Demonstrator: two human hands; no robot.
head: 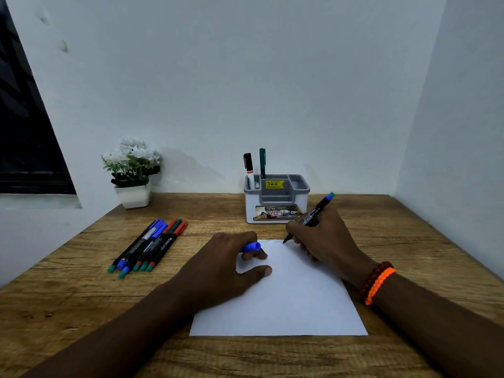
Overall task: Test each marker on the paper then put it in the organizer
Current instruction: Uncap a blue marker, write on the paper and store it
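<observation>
A white sheet of paper lies on the wooden desk in front of me. My right hand grips an uncapped black marker with a blue end, its tip touching the paper's far edge by faint scribbles. My left hand rests on the paper's left side and holds the blue cap. Several capped markers lie in a bunch to the left. The white and grey organizer stands behind the paper with two markers upright in its left slots.
A white pot of white flowers stands at the desk's back left by the wall. Walls close in behind and on the right. A dark window is at the far left. An orange and a dark red band circle my right wrist.
</observation>
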